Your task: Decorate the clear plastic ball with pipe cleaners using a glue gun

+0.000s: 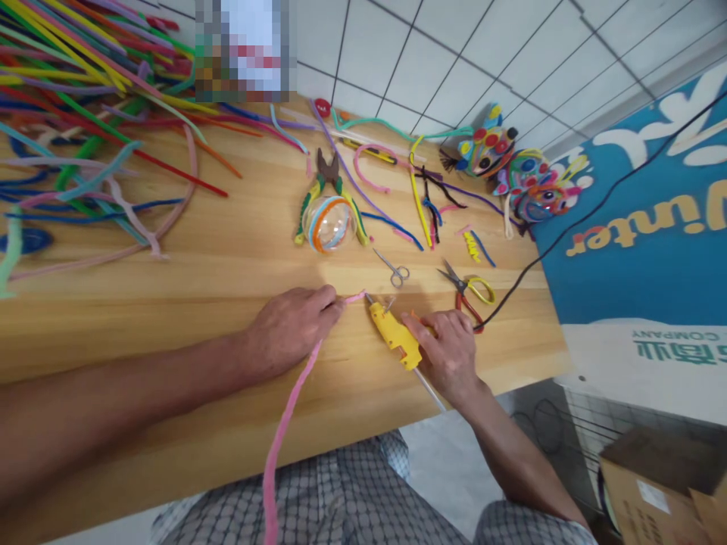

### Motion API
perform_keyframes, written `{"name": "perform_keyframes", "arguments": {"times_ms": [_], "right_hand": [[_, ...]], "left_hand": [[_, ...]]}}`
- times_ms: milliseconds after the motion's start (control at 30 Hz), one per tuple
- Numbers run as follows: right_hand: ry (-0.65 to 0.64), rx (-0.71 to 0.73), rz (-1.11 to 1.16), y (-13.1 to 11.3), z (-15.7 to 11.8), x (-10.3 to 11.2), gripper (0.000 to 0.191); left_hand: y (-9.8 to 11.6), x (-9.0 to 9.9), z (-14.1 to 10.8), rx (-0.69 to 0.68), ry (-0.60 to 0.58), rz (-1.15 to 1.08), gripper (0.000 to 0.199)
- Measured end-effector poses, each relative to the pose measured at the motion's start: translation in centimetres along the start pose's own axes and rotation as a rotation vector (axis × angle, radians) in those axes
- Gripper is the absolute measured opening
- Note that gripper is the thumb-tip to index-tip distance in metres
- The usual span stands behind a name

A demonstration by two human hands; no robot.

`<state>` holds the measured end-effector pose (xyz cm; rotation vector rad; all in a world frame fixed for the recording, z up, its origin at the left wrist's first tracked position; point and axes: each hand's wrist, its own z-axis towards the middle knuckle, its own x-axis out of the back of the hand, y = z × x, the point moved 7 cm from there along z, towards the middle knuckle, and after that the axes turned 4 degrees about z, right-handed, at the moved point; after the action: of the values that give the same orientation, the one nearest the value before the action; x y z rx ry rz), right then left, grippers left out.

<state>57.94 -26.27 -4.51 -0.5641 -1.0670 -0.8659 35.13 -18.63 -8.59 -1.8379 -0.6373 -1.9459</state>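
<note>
My left hand pinches a pink pipe cleaner near one end; its long tail hangs down past the table's front edge. My right hand is wrapped round a yellow hot glue gun, whose glue stick pokes out at the back. The gun's nozzle is at the short pink end beyond my left fingertips; whether glue is on it is too small to tell. Just beyond my hands lie small silver scissors and a clear ball with orange and blue bands, resting by the green-and-yellow handles of pliers.
Many coloured pipe cleaners are heaped at the left. Larger scissors lie by my right hand, near a black cord. A utility knife, cut pipe cleaner pieces and decorated balls sit at the back. A blue printed board borders the right.
</note>
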Motion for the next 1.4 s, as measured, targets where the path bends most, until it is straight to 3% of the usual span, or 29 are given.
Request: {"name": "perform_keyframes", "arguments": {"times_ms": [600,733,1000,1233,1400], "right_hand": [[0.025,-0.005,0.008,-0.12,0.41,-0.07,0.038],[0.017,-0.013,-0.002,-0.03,0.54,-0.03,0.046],[-0.013,-0.011,0.037,0.07,0.05,-0.26,0.049],[-0.009,-0.010,0.012,0.14,0.39,-0.27,0.038],[0.007,-0.018,0.034,0.29,0.45,0.12,0.048]], "left_hand": [[-0.27,-0.21,-0.21,0.013,0.034,-0.064,0.035],[-0.34,-0.16,-0.18,0.013,0.025,-0.071,0.037],[-0.11,0.09,-0.24,-0.022,0.105,-0.018,0.039],[-0.33,-0.18,-0.13,-0.005,0.048,-0.067,0.042],[-0.36,-0.02,-0.10,0.001,0.034,-0.083,0.042]]}}
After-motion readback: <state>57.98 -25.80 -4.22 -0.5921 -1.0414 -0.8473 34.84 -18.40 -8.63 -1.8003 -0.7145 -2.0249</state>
